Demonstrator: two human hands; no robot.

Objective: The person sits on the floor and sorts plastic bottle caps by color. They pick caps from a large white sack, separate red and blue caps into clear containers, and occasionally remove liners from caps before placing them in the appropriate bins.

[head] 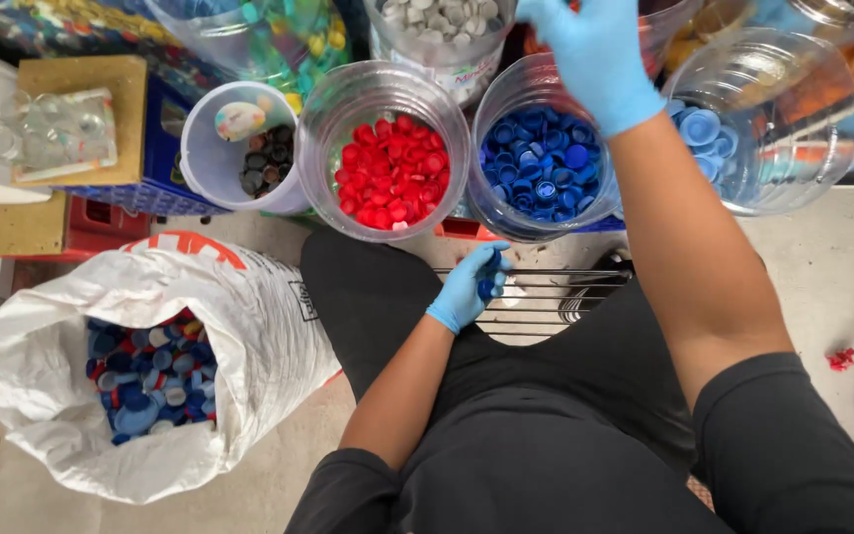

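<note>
While a white woven sack (249,326) slumps open at the far left, filled with mixed blue, red and white plastic bottle caps (150,381), a row of clear plastic tubs stands along the top. First comes a clear tub of dark grey and black caps (267,158), then a clear round tub of red caps (392,170), then a clear round tub of dark blue caps (541,168), and furthest right a clear round tub with a few light blue caps (701,133) against its left wall. Below the gap between the red and dark blue tubs, the left hand (467,287), in a light blue glove, is curled closed around small dark blue caps (487,287), thumb and fingers pinching them just above a metal wire rack (546,302) that rests across the person's black-clad lap. Higher and to the right, the right hand (595,54), also gloved in light blue, reaches up over the rim between the dark blue tub and the light blue one; its fingers point downward and are partly cut off by the frame edge, so whether it grips anything cannot be told.
</note>
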